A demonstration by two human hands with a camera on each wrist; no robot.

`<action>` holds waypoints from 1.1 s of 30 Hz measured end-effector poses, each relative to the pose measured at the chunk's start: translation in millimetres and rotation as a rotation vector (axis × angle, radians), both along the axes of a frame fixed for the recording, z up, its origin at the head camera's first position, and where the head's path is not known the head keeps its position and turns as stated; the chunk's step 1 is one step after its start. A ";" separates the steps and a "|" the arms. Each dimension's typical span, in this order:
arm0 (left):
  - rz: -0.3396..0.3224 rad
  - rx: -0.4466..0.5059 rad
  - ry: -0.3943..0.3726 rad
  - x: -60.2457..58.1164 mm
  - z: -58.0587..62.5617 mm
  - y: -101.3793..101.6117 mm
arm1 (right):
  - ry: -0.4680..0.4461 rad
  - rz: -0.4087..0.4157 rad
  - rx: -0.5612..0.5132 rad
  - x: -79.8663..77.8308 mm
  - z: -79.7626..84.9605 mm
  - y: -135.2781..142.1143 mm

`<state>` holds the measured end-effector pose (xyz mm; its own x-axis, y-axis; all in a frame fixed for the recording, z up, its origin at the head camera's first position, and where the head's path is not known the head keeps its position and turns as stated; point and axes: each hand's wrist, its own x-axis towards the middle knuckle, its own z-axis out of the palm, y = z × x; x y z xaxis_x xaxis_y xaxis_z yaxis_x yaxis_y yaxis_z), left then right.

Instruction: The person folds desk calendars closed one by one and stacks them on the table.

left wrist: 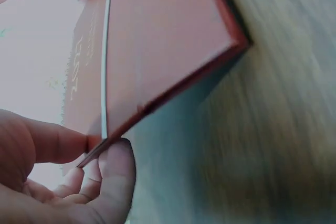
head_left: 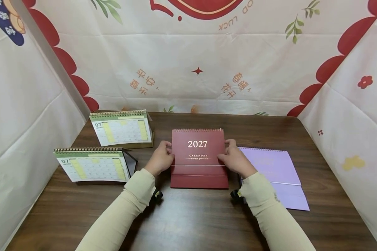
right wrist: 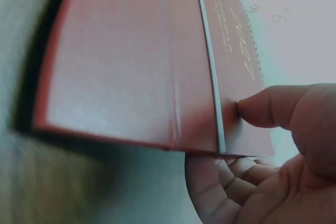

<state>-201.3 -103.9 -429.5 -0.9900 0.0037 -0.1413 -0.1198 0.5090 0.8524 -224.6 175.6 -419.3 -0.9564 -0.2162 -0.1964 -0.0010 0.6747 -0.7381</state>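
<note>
A dark red 2027 desk calendar (head_left: 199, 150) with a spiral along its top is held between both hands at the middle of the table. The left hand (head_left: 161, 158) pinches its left edge; in the left wrist view, the fingers (left wrist: 118, 169) lie under the edge and the thumb side on the cover. From the other side the right hand (head_left: 237, 158) pinches the right edge, thumb on the cover and fingers behind, as the right wrist view shows. The bottom flap (right wrist: 110, 66) slopes toward the person. Its back is hidden in the head view.
Two green-and-white desk calendars, one behind (head_left: 124, 129) and one in front (head_left: 94, 166), stand on the left. A purple calendar (head_left: 289, 197) lies to the right, partly under the right arm. A printed cloth (head_left: 194, 52) hangs behind the wooden table (head_left: 182, 223).
</note>
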 end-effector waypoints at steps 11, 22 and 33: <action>-0.094 0.019 0.067 -5.3 12.3 52.4 | 0.014 0.031 -0.019 4.8 24.9 58.6; -0.239 0.096 0.116 10.0 7.8 133.8 | -0.138 -0.025 0.079 20.6 28.7 148.7; -0.521 -0.004 0.062 29.9 7.0 187.7 | -0.134 -0.038 0.217 36.7 22.8 207.2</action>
